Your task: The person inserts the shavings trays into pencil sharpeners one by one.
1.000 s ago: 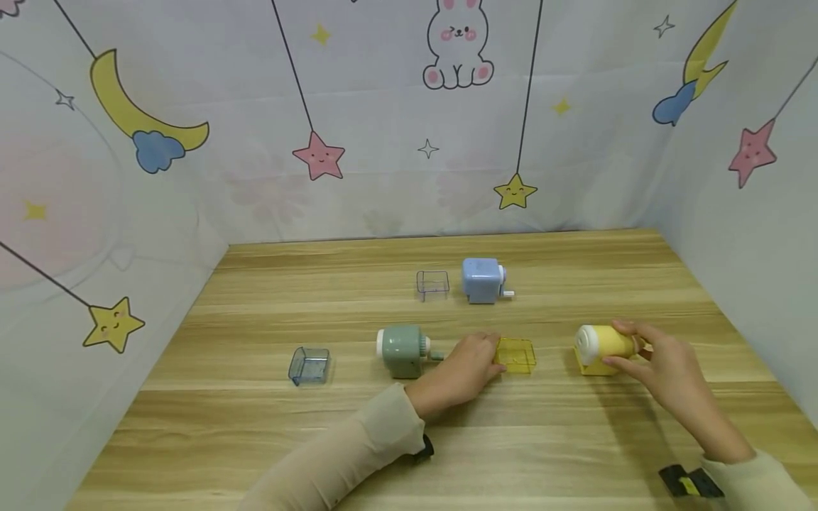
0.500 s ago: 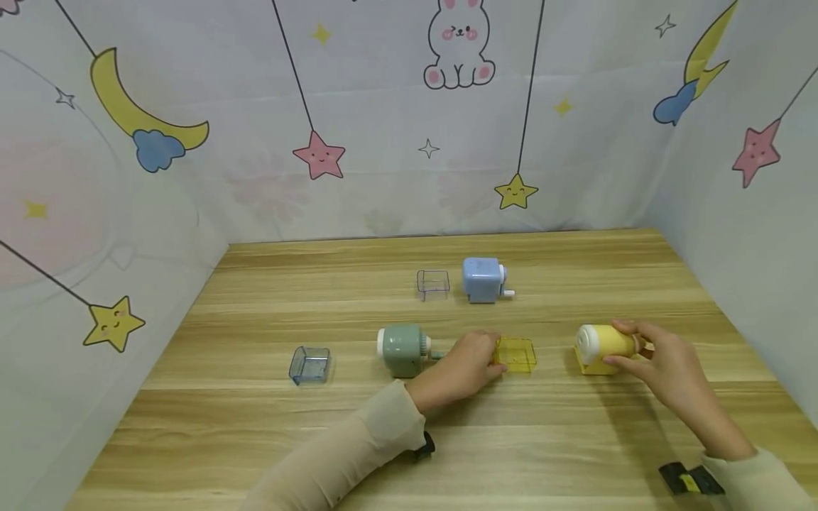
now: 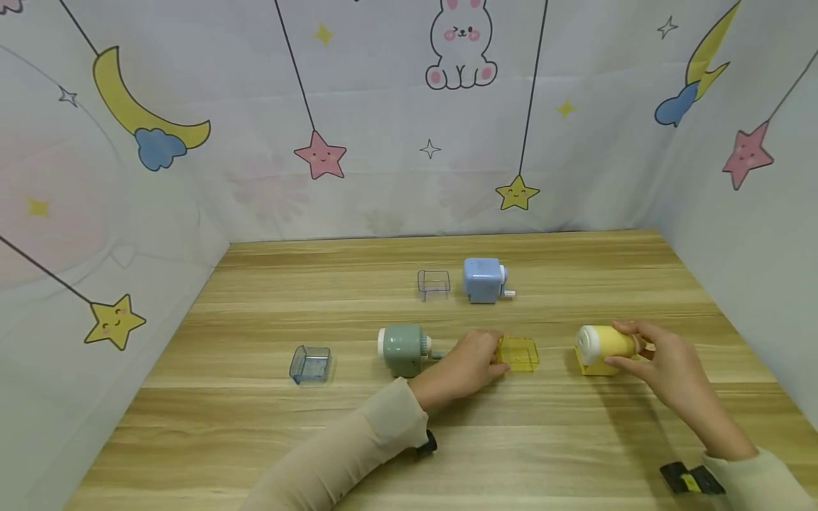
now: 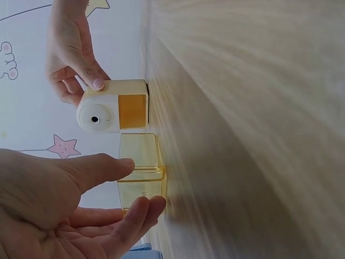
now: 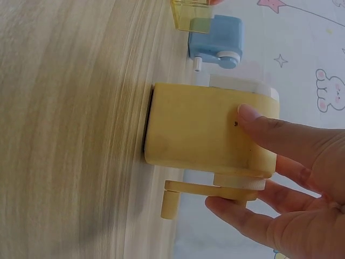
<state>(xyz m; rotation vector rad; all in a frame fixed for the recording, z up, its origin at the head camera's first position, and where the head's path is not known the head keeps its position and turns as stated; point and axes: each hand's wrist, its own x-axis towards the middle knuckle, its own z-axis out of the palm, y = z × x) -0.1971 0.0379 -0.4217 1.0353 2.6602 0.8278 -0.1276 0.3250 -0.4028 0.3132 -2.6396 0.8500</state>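
Barely any change vs earlier frames: head view drifts a touch, both hands and all items in about the same places. Left hand [image 3: 456,372]: thumb and fingers part open, about as wide as the yellow tray [image 3: 520,354], pinching its left end. Tray on the surface [image 3: 537,440], mid-scene, right of the green sharpener [image 3: 404,350]. Right hand [image 3: 667,362]: fingers spread to body width, gripping the yellow sharpener [image 3: 603,342], thumb on one side, fingertips by the crank [image 5: 202,190]. Sharpener upright at right of scene, white face left toward the tray, well apart from it. Its base is at the surface; can't tell if full weight is down. Blue sharpener [image 3: 483,279] far, clear tray [image 3: 434,282] just left of it. Blue-grey tray [image 3: 311,365] left of the green sharpener.
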